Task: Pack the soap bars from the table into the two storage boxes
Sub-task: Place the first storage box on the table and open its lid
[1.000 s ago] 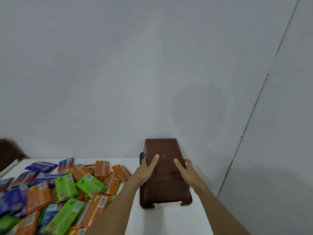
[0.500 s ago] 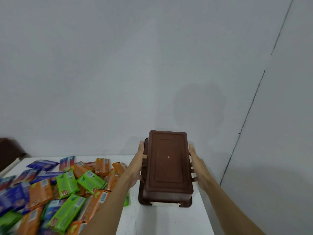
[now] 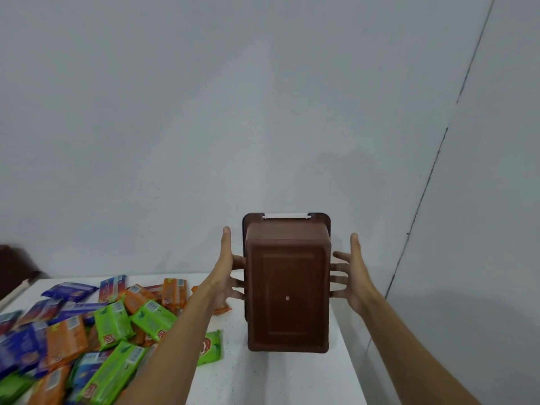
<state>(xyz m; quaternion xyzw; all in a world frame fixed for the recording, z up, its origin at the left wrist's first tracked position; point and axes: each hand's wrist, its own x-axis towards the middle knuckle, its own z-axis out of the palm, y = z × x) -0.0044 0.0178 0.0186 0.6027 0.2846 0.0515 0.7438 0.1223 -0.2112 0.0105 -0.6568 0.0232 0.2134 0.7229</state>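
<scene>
A brown plastic storage box [image 3: 287,290] is up in the air above the white table's right end, its base turned toward me and a white strip showing at its top rim. My left hand [image 3: 226,276] grips its left side and my right hand [image 3: 355,276] its right side, with the fingers of both reaching behind it. A heap of wrapped soap bars [image 3: 96,325] in green, orange and blue lies on the table to the left. One green bar [image 3: 209,347] lies apart, just left of the box.
The white table [image 3: 280,375] ends at a right edge near my right forearm, with a grey wall behind and a wall corner to the right. A dark brown blurred object [image 3: 14,267] sits at the far left edge.
The box stood upside down on the table with my hands on top. Both hands slid to its sides, lifted it and tipped its base toward me.
</scene>
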